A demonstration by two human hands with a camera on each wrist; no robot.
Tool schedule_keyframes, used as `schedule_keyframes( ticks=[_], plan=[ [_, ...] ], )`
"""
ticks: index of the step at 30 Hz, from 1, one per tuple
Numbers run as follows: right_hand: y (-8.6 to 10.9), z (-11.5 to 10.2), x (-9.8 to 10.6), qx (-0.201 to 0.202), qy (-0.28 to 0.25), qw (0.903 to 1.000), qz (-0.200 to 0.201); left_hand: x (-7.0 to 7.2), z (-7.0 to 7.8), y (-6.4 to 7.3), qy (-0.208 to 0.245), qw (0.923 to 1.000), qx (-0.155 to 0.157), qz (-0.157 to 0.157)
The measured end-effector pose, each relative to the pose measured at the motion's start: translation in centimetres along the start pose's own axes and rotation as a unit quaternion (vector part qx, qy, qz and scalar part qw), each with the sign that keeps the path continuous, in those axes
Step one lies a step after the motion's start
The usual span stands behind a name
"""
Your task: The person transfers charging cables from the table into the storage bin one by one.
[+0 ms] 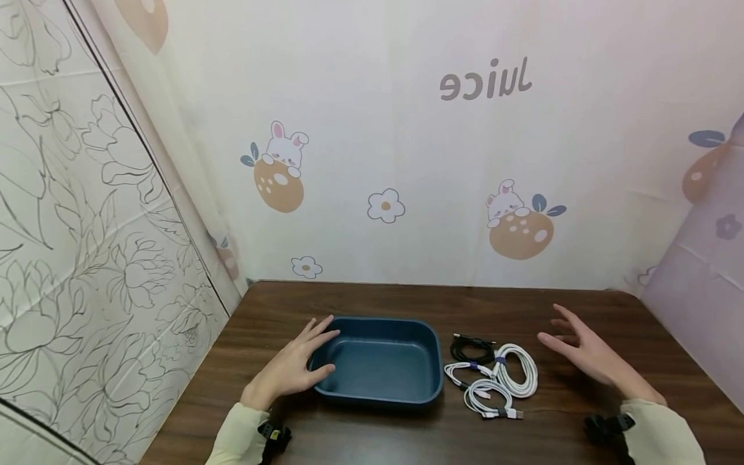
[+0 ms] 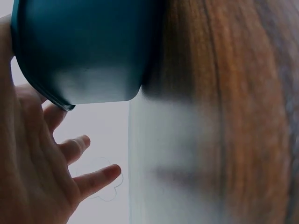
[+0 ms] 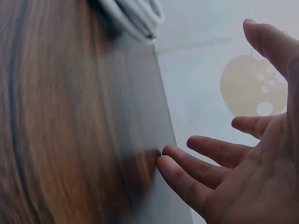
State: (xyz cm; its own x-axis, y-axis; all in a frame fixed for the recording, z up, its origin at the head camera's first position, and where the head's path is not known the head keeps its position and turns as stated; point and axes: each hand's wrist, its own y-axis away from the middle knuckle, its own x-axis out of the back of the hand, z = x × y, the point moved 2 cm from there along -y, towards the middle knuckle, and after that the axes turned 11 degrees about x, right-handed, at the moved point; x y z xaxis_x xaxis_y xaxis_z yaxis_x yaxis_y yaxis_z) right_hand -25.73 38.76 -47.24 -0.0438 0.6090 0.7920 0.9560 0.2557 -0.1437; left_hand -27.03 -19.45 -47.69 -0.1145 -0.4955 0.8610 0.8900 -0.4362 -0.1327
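Observation:
A dark blue rectangular tray [image 1: 380,371] with raised sides stands on the table. My left hand [image 1: 293,365] is at its left end, fingers spread over the rim and thumb at the near corner. In the left wrist view, the tray's outer wall [image 2: 93,56] is close to the palm, and the lower fingers stick out free. Right of the tray lie several coiled cables: a black cable [image 1: 472,349] behind and white cables [image 1: 526,371] in front, bound with ties. My right hand [image 1: 587,352] hovers to their right with fingers apart, holding nothing.
The dark wood table [image 1: 372,436] runs back to a curtain [image 1: 383,129] printed with rabbits and fruit. A flower-patterned panel [image 1: 99,258] borders the left side, and more curtain [image 1: 709,271] hangs at the right. Dark wrist-worn devices [image 1: 276,436] sit below both hands.

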Motion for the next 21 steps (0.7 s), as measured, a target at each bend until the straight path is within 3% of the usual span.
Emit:
schedule_keyframes(
  ticks=[12,21],
  plan=[
    [-0.2,-1.1,-1.0,0.048,-0.092,0.9945,0.0,-0.1,-0.2,-0.1,-0.003,1.0,0.0,-0.001],
    [-0.5,-1.3,-1.7,0.067,-0.088,0.9936,-0.021,-0.1,-0.3,-0.1,-0.006,1.0,0.002,-0.001]
  ],
)
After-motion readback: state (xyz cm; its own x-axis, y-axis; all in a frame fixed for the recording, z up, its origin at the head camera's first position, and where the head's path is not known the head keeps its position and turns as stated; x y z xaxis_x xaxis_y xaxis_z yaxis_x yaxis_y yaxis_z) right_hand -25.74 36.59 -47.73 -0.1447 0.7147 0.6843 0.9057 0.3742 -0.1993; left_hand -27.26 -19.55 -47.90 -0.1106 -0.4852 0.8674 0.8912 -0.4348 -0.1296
